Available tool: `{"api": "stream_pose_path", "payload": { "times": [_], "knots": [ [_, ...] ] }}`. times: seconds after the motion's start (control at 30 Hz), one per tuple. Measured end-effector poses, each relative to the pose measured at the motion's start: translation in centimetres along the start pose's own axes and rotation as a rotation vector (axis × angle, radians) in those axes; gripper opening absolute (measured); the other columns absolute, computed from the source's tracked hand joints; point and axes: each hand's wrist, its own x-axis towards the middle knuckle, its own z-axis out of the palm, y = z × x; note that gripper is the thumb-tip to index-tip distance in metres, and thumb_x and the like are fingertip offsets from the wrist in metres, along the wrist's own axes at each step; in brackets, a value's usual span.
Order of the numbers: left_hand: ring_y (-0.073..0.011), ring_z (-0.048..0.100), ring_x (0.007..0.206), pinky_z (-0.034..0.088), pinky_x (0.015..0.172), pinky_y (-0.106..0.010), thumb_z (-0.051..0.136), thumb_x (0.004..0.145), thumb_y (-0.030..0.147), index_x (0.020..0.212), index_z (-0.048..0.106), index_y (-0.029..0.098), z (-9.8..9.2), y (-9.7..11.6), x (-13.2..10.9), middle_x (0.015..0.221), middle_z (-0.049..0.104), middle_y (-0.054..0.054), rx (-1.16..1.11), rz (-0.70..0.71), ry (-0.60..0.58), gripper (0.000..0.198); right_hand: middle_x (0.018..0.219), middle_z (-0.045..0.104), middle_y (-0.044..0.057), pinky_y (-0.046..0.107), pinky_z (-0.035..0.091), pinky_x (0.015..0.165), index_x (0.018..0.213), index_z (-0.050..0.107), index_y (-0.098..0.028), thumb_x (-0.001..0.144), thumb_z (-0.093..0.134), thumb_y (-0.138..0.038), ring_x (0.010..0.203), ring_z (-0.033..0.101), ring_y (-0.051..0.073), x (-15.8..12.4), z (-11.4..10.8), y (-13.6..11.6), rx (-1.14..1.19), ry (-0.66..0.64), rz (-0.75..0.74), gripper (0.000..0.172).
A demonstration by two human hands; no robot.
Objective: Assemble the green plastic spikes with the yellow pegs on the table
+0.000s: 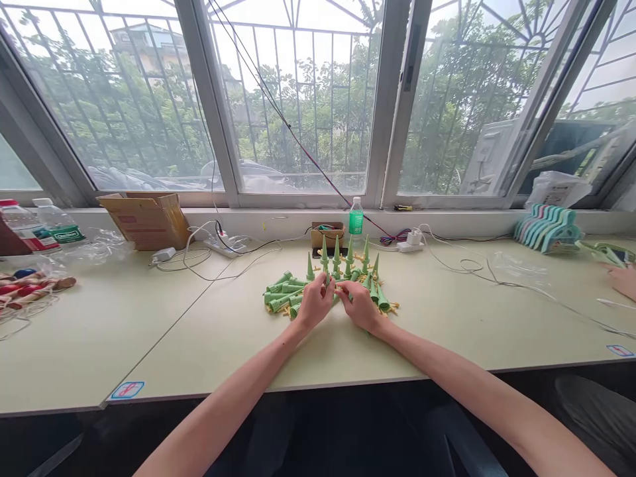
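Note:
My left hand [317,303] is closed, its fingertips pinching a small green cone-shaped plastic piece [326,281] that they mostly cover. Right beside it, my right hand [361,306] is closed too, thumb and fingers pressed together near that piece; what they grip is too small to make out. Behind the hands several pointed green cones [336,252] stand upright in rows. A heap of hollow green cones [281,299] lies on its side to the left of my left hand, with yellow stick-like parts among them. More green cones [381,298] lie to the right of my right hand.
A small cardboard box [328,235] and a bottle with a green label [356,218] stand behind the cones. Power strips [226,246] and loose cables run along the window wall. Light blue hangers [548,228] and another person's hand [622,279] are at the right.

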Motion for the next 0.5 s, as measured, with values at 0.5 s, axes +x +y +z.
{"api": "stream_pose_path", "payload": {
  "times": [0.5],
  "knots": [
    [-0.0069,0.029,0.045,0.028,0.049,-0.021,0.044,0.092,0.034,0.076,0.042,0.019,0.82,-0.24,-0.07,0.058,0.04,0.006,0.013,0.04,0.038,0.022,0.074,0.063,0.004,0.03,0.04,0.074,0.078,0.057,-0.019,0.096,0.043,-0.026,0.068,0.052,0.016,-0.13,0.02,0.55,-0.053,0.021,-0.063,0.025]
  ]
}}
